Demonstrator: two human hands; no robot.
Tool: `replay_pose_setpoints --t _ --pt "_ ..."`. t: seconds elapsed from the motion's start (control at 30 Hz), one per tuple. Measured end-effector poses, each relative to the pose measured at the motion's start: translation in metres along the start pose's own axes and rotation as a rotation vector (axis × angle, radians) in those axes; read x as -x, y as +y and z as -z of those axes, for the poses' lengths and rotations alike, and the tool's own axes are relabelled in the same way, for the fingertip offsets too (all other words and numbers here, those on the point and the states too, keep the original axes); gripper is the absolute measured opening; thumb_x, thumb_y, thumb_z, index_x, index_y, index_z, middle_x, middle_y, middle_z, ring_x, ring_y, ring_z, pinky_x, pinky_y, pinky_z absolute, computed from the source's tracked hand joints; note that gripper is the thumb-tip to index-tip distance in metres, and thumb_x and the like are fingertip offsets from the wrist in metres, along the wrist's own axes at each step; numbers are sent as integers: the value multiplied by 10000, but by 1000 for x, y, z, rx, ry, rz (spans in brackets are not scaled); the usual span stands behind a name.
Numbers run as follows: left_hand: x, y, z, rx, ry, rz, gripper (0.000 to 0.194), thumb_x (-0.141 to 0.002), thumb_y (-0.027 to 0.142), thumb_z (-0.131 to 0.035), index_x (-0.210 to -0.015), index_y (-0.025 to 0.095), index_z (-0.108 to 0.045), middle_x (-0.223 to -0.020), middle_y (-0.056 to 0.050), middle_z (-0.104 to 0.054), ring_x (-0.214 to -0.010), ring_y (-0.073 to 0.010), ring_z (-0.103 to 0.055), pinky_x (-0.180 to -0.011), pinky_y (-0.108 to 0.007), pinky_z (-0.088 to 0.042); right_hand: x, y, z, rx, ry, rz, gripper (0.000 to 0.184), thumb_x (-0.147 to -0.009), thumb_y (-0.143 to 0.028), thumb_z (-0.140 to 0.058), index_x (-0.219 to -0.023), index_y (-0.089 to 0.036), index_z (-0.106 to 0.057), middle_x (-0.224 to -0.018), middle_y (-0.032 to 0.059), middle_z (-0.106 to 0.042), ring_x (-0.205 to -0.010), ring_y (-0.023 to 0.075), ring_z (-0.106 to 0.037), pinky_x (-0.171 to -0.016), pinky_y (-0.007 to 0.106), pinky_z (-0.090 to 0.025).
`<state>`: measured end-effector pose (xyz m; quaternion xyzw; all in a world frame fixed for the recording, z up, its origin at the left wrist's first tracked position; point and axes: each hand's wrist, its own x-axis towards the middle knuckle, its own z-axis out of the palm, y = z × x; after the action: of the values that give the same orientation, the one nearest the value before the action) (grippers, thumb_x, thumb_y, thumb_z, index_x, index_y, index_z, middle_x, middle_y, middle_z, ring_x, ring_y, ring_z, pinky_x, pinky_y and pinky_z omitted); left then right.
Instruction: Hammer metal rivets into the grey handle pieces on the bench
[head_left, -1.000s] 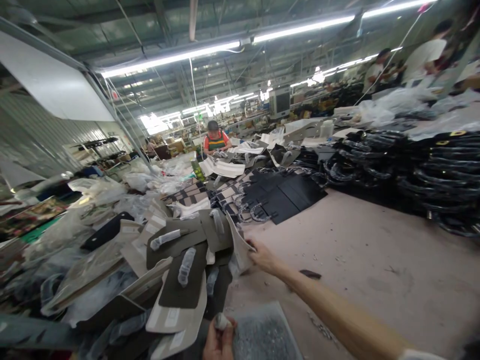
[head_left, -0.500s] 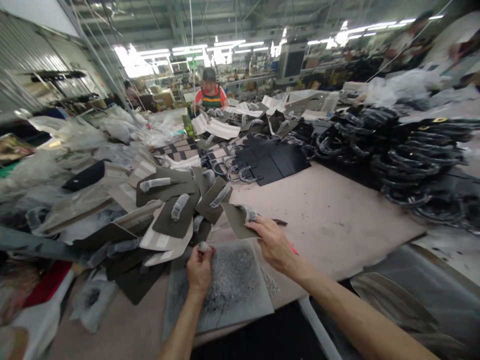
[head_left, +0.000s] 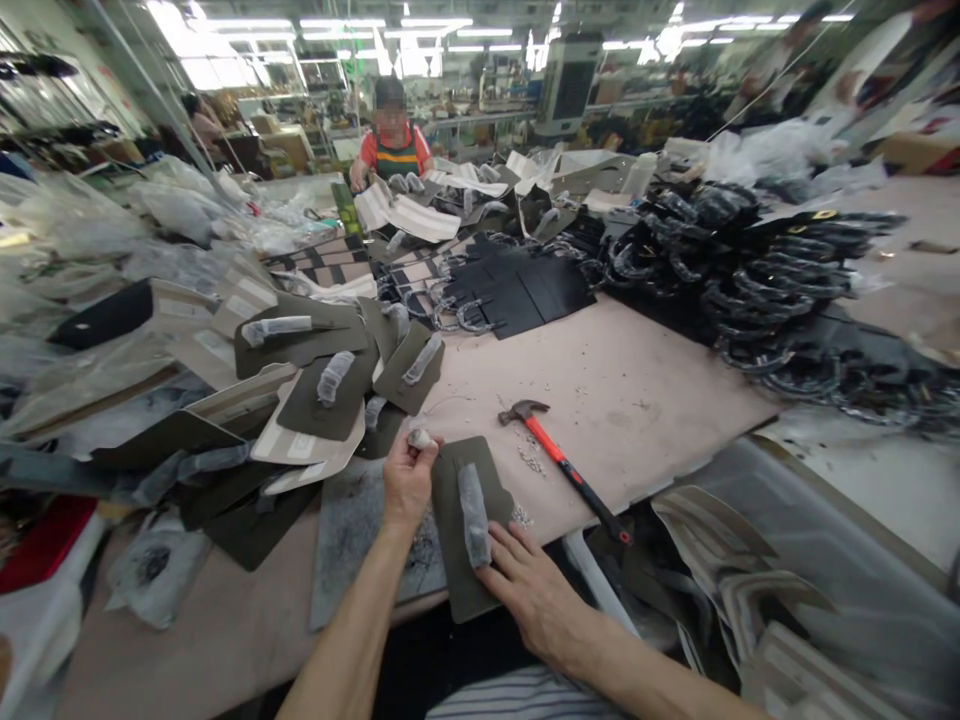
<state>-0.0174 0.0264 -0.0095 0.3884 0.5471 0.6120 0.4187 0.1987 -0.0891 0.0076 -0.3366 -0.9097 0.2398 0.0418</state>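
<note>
My left hand (head_left: 409, 485) is closed, pinching a small whitish lump (head_left: 420, 438) that looks wrapped in clear film. Just to its right an olive-green flat panel (head_left: 450, 520) lies over the metal slab (head_left: 349, 510), its lower end past the table edge. A handle wrapped in clear plastic (head_left: 472, 505) runs along the panel. My right hand (head_left: 536, 590) lies at the panel's right edge, fingers stretched out and touching the lower end of the handle; its thumb is hard to make out. A claw hammer with a red and black grip (head_left: 559, 455) rests on the table to the right.
Similar olive panels with wrapped handles (head_left: 322, 375) are heaped at the left. Black pieces with wrapped handles (head_left: 780, 300) are stacked at the right. Small metal bits (head_left: 532, 460) lie by the hammer. More panels (head_left: 720, 540) sit below the table's right edge. A person (head_left: 391, 145) sits opposite.
My right hand has brought the olive panel down toward me onto the slab, turning it lengthwise. The hammer, mostly hidden before, now shows fully. My left hand still pinches the whitish lump.
</note>
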Motion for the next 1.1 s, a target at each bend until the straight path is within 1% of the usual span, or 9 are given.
replay_pose_setpoints --t 0.13,0.33,0.47,0.53,0.6,0.73,0.93,1.03,1.1 --pt "-2 -6 -21 -67 -101 -21 262 -768 367 -704 -916 158 -649 -868 -55 -734 -819 -189 -698 -812 -312 -563 -1 -4 11 -44 -23 -9 679 -778 -111 -538 -1442 -206 -439 -1542 141 -349 -1463 292 -208 -1199 507 -138" --pt "0 -17 -15 -68 -144 -1 249 -801 366 -691 -927 153 -661 -884 -58 -737 -846 -192 -700 -847 -320 -554 6 5 39 -287 26 55 270 -846 -286 -656 -1114 -286 -692 -1476 51 -434 -1439 281 -269 -1183 508 -203" --pt "0 -15 -18 -98 -162 24 264 -794 375 -699 -930 155 -646 -883 -65 -743 -852 -199 -706 -843 -323 -555 12 48 41 -348 362 -156 189 -934 -260 -519 -955 -232 -704 -1352 82 -549 -1275 237 -490 -1079 432 -395" --pt "0 -15 -19 -116 -163 30 271 -792 380 -701 -937 158 -640 -880 -66 -747 -855 -203 -708 -839 -326 -556 14 76 37 -272 559 -345 201 -937 -274 -491 -940 -216 -683 -1244 108 -606 -1181 244 -550 -1034 437 -429" --pt "0 -16 -20 -132 -164 31 276 -793 384 -700 -944 161 -642 -882 -67 -749 -858 -206 -710 -839 -330 -557 16 102 34 -157 644 -500 191 -915 -293 -506 -958 -195 -664 -1196 126 -612 -1130 261 -560 -1010 445 -434" --pt "0 -18 -20 -153 -174 21 262 -800 379 -695 -942 164 -650 -889 -67 -749 -858 -204 -708 -839 -326 -557 18 131 36 30 528 -652 227 -873 -274 -536 -1050 -164 -624 -1074 119 -621 -1010 266 -559 -917 404 -446" --pt "0 -16 -20 -172 -196 17 231 -812 359 -681 -939 168 -649 -886 -66 -746 -850 -203 -704 -821 -314 -554 8 133 40 141 377 -731 226 -881 -242 -522 -1075 -149 -592 -967 110 -579 -899 248 -551 -789 339 -426" --pt "1 -14 -22 -242 -199 -13 204 -819 346 -665 -926 172 -667 -884 -65 -746 -840 -203 -700 -797 -303 -545 2 134 48 -31 333 -799 172 -841 -222 -546 -995 -158 -586 -893 81 -568 -826 220 -548 -725 315 -418" --pt "2 -12 -23 -308 -195 -55 169 -826 319 -650 -918 179 -675 -877 -59 -746 -829 -204 -698 -779 -296 -538 -3 132 56 -409 297 -848 152 -793 -212 -569 -940 -174 -567 -768 24 -540 -708 175 -528 -642 279 -415"
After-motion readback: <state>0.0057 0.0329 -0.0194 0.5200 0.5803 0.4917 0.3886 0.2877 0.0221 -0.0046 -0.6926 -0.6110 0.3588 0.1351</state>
